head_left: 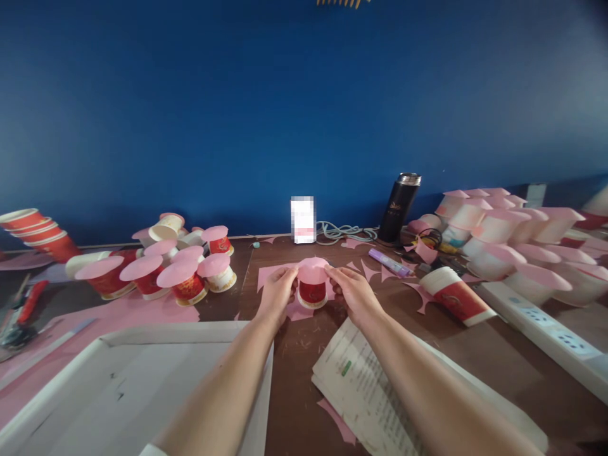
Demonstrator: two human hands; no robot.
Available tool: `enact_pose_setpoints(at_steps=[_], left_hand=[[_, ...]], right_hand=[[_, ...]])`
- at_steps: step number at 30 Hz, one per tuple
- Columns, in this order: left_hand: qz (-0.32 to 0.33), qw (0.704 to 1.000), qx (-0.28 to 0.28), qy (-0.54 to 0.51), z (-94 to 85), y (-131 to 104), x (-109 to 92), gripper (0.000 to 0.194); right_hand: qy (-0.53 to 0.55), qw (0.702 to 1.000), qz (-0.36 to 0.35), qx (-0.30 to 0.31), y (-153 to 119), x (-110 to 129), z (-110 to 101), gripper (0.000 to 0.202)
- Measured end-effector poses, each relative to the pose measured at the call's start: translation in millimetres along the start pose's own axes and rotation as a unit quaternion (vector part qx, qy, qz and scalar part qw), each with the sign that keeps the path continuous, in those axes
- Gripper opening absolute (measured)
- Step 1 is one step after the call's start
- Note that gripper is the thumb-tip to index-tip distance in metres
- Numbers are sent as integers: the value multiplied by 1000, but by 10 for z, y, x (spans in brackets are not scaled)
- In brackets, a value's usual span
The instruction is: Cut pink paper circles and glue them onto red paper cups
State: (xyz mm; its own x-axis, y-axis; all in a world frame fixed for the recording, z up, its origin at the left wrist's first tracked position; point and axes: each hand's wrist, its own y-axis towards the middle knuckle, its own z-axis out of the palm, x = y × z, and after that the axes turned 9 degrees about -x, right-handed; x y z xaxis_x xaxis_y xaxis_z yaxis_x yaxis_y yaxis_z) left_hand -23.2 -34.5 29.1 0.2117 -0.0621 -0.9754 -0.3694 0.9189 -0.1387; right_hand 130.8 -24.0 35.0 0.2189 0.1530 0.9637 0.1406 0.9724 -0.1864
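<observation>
A round pink paper disc (312, 270) lies over the top of a red paper cup (312, 295) at the middle of the table. My left hand (279, 290) pinches the disc's left edge between thumb and fingers. On the opposite side, my right hand (354, 290) has its thumb and fingers closed on the right edge. The cup stands upright between both hands, its pale rim at the bottom. Pink paper (300, 311) lies beneath and around it.
Disc-topped red cups (187, 286) and stacked cups (45, 234) stand left, many pink-topped pale cups (503, 225) right. A white box lid (156, 380), printed sheets (354, 373), black flask (399, 206), glue stick (389, 263), tipped cup (458, 297) and power strip (546, 329) surround my arms.
</observation>
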Motion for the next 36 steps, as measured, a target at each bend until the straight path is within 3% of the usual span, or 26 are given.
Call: enact_pose_setpoints(at_steps=[18, 26, 36], left_hand=[[-21, 1000, -12, 6, -19, -13, 20, 29], [-7, 999, -18, 39, 16, 9, -18, 43], [2, 998, 0, 66, 25, 109, 54, 35]], right_hand=[[-39, 999, 0, 3, -7, -18, -13, 36], [-32, 999, 0, 7, -21, -5, 1, 34], [-47, 999, -21, -6, -6, -30, -3, 34]])
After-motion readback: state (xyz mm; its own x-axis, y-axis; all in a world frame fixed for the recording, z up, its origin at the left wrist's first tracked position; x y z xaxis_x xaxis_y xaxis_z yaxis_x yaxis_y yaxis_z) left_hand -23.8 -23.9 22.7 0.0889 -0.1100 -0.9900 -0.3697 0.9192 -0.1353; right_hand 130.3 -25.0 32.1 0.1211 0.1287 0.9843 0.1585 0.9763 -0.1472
